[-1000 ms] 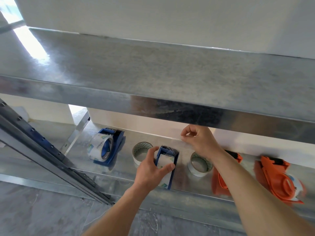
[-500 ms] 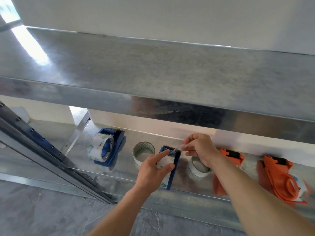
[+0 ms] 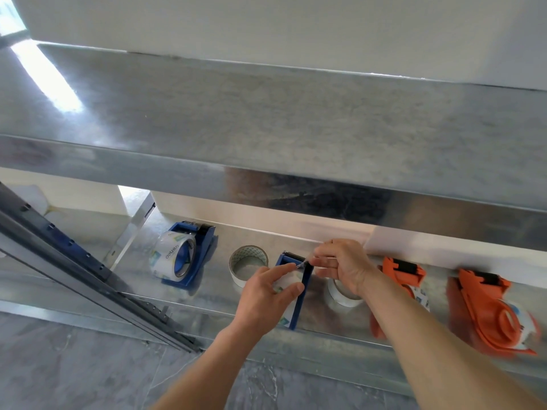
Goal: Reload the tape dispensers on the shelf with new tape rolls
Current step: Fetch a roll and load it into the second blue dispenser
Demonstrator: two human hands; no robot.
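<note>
Fingers (image 3: 321, 263) of the right hand (image 3: 344, 266) pinch the clear tape end (image 3: 305, 262); draw it taut over the blue plastic dispenser (image 3: 302, 300) that the left hand (image 3: 265, 294) grips.

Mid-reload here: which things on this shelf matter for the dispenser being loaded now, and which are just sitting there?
In use:
- blue dispenser in hand
- tape end, pinched by right hand
- left hand, steadying the roll

Lying about:
- left blue dispenser, already holds a roll
- loose roll
- second loose roll
- two orange dispensers
</note>
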